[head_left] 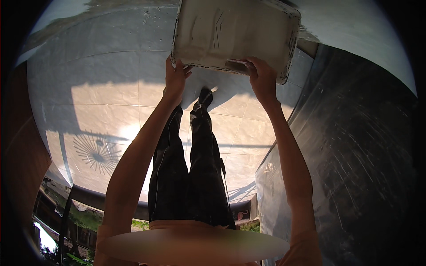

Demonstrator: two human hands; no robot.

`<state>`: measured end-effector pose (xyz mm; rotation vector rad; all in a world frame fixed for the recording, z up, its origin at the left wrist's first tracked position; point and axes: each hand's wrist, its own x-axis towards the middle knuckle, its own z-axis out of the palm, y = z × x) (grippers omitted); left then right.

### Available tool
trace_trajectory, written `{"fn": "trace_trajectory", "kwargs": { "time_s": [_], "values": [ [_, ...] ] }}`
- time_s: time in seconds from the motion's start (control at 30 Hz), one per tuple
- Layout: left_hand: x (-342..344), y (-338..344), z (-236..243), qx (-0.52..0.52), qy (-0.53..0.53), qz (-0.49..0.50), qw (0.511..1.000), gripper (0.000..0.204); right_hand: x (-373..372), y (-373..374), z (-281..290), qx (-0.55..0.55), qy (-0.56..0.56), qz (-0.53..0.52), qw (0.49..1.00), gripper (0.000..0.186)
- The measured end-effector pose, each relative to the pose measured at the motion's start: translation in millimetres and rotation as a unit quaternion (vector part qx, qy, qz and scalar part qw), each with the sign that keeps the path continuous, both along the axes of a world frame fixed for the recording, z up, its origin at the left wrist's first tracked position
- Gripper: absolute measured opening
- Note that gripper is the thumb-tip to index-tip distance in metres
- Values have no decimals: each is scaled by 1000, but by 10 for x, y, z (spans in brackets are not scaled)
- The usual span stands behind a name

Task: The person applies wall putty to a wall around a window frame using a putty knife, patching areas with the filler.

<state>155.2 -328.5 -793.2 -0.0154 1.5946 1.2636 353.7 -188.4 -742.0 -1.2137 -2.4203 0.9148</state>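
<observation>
A large, off-white rectangular tray [239,33] with rounded corners and chipped, dark-worn edges is in front of me at the top of the head view. Thin dark cracks or scratches run over its pale surface. My left hand [176,80] is closed on its near left corner, thumb and fingers at the rim. Along the near edge, right of the middle, my right hand [264,79] grips with bent fingers. Beside those fingers shows a narrow brownish, flat piece [238,65]; whether it belongs to the tray I cannot tell. The tray's far edge is partly cut off.
Pale floor tiles [111,93] lie below, with sunlight and shadows across them. At my right stands a dark, scratched, glossy surface [350,133]. A brown surface [26,137] rises at the left. My legs and a dark shoe [204,96] are beneath my arms.
</observation>
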Motion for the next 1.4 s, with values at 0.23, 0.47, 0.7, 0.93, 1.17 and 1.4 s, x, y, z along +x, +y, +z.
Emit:
{"fn": "trace_trajectory", "kwargs": {
  "time_s": [0.23, 0.47, 0.7, 0.93, 1.17, 1.4],
  "values": [
    [29, -32, -39, 7, 26, -5, 1000, 44, 1, 16, -19, 2, 31, 31, 999, 20],
    [40, -74, -91, 5, 6, 7, 1000, 44, -65, 24, -20, -29, 1, 55, 998, 20],
    [15, -12, 7, -1, -1, 13, 1000, 43, -36, 162, 54, -58, -7, 59, 997, 24],
    [4, -16, 7, -20, -7, 14, 1000, 44, -101, 294, 165, -78, -13, 87, 993, 24],
    [-7, -27, 33, -27, 3, -5, 1000, 48, -109, 468, 281, -177, 2, 36, 984, 30],
    [-134, -32, 174, -62, 374, -99, 920, 54, -187, 407, 772, -408, 216, -179, 869, 31]
  ]
}}
